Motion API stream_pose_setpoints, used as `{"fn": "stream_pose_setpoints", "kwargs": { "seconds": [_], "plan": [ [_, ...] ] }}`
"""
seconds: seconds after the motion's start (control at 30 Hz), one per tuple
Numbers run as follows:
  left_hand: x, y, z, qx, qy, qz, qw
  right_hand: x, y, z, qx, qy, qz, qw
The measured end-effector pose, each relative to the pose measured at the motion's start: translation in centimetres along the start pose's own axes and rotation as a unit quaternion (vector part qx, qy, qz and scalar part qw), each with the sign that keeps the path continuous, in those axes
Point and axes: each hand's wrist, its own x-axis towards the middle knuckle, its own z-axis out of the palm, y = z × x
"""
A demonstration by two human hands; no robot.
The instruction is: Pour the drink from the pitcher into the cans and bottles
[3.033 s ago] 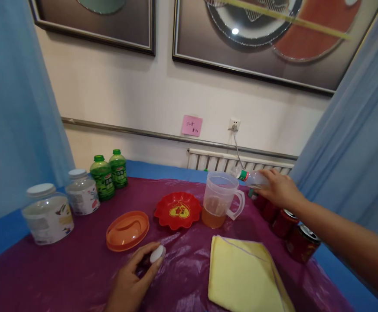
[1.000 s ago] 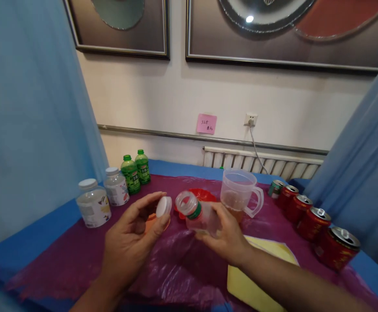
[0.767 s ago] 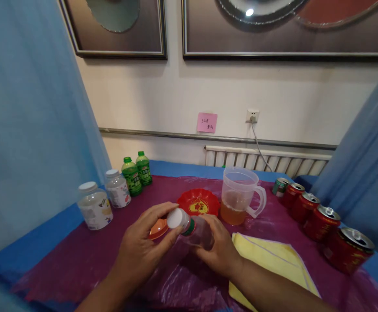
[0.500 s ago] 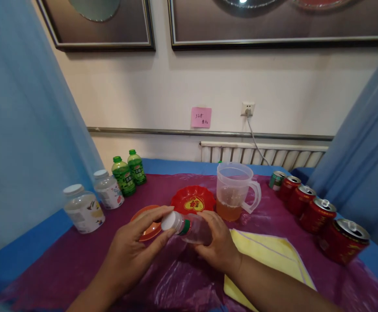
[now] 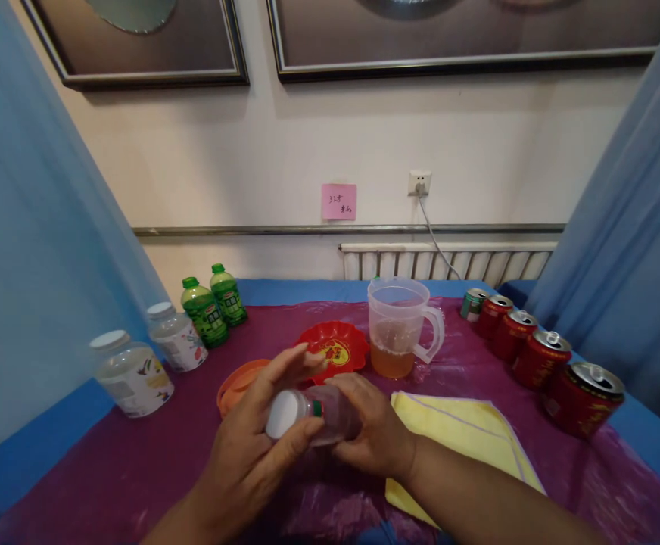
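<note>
A clear plastic bottle (image 5: 333,415) with a white cap (image 5: 284,414) and a bit of green label lies tilted between my hands, its cap toward the left. My right hand (image 5: 378,428) wraps round the bottle's body. Beside the cap, my left hand (image 5: 256,431) has its fingers stretched apart above the bottle, with the thumb along the neck's near side. Behind them are a red scalloped plate (image 5: 358,352) and an orange dish (image 5: 231,386), partly hidden by my left hand.
A jug (image 5: 395,341) of amber liquid stands behind a folded yellow cloth (image 5: 460,431). On the left are two clear jars (image 5: 137,378) and two green bottles (image 5: 208,318). Several cans (image 5: 583,401) line the right side. A purple plastic sheet (image 5: 131,469) covers the table.
My left hand's fingers have loosened from the cap and spread upward. The bottle and both hands sit slightly lower, and the view has shifted a little to the right.
</note>
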Motion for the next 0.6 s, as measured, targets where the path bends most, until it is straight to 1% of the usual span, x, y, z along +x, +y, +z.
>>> {"fn": "stream_pose_setpoints", "kwargs": {
  "seconds": [0.03,0.07,0.13,0.17,0.2,0.23,0.27,0.37,0.43,0.5,0.53,0.6],
  "plan": [
    [0.1,0.2,0.1,0.005,-0.015,0.0,1.0,0.0,0.0,-0.1,0.016,-0.008,0.002,1.0],
    [0.3,0.3,0.0,-0.004,-0.043,0.001,0.999,0.1,-0.1,-0.2,0.037,-0.016,0.003,0.999],
    [1.0,0.5,-0.3,-0.057,-0.098,0.004,0.994,0.2,-0.3,-0.6,0.078,-0.033,0.003,0.996],
    [1.4,0.5,-0.5,-0.087,-0.109,0.005,0.99,0.3,-0.5,-0.8,0.092,-0.038,0.005,0.995],
    [1.8,0.5,-0.5,-0.11,-0.098,0.006,0.989,0.4,-0.6,-0.9,0.099,-0.041,0.011,0.994],
    [2.2,0.4,-0.6,-0.124,-0.067,0.007,0.99,0.5,-0.7,-1.1,0.101,-0.041,0.021,0.994],
    [2.5,0.3,-0.5,-0.127,-0.022,0.004,0.992,0.5,-0.8,-1.2,0.097,-0.035,0.034,0.994],
    [2.8,-0.4,0.1,-0.082,0.105,-0.034,0.991,0.6,-0.7,-1.2,0.081,-0.002,0.069,0.994],
    [2.6,-0.7,0.3,-0.047,0.153,-0.056,0.986,0.5,-0.6,-1.2,0.077,0.008,0.08,0.994],
    [2.4,-0.8,0.3,-0.035,0.163,-0.059,0.984,0.4,-0.4,-1.1,0.082,0.002,0.09,0.993],
    [2.4,-0.8,0.1,-0.037,0.152,-0.058,0.986,0.4,-0.3,-1.1,0.089,-0.004,0.096,0.991],
    [2.6,-0.8,-0.4,-0.05,0.108,-0.057,0.991,0.2,-0.1,-1.0,0.112,-0.018,0.112,0.987]
  ]
}}
